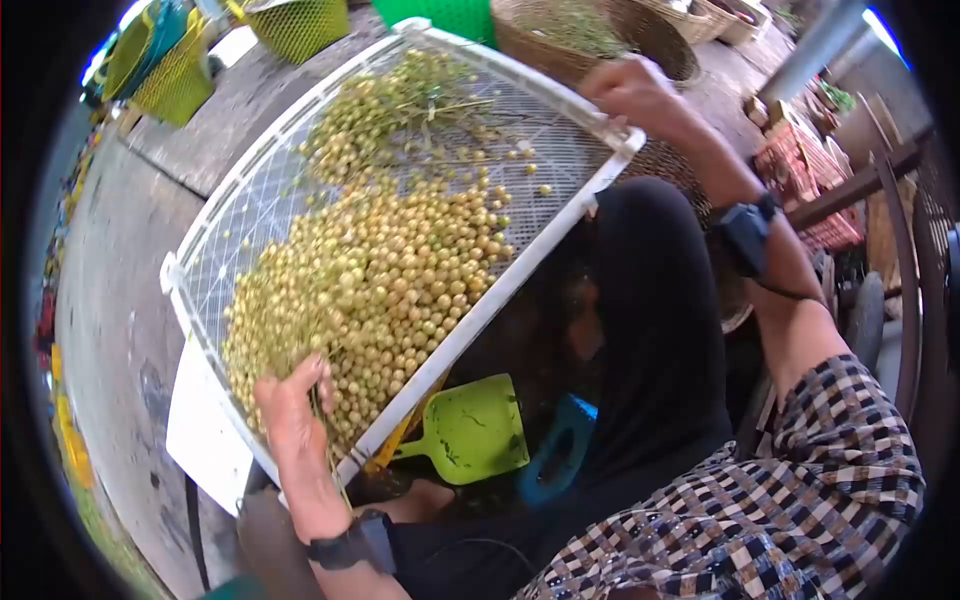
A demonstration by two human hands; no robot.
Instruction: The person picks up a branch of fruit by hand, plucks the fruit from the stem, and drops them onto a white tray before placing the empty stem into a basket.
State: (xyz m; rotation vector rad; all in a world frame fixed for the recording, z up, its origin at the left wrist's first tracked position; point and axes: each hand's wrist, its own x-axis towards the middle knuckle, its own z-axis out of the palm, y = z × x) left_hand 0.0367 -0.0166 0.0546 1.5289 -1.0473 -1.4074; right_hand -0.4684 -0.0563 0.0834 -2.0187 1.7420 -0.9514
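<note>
Currently the left hand (295,420) sits at the low end of the white mesh tray (250,195). Its fingers (318,372) are curled narrow into the heap of small yellow-green fruits (390,270), pinching what look like a few thin stalks (335,470) that trail below the knuckles. Right hand (640,95) clamps the tray's high far corner, fingers wrapped over the rim, tips hidden behind it. Tray steeply tilted: most fruits are piled just above and beside the left fingers, with a looser scatter and twigs nearer the right ones. Green scoop (470,430) and blue scoop (555,460) lie under the tray's edge, below and right of the left fingers; woven basket (600,35) just beyond the right fingers. Risk: one corner grip seems to carry the tilt, so a slip there would likely drop the tray and send fruits onto the concrete floor (120,330). Raking hard could push fruits over the low rim.
</note>
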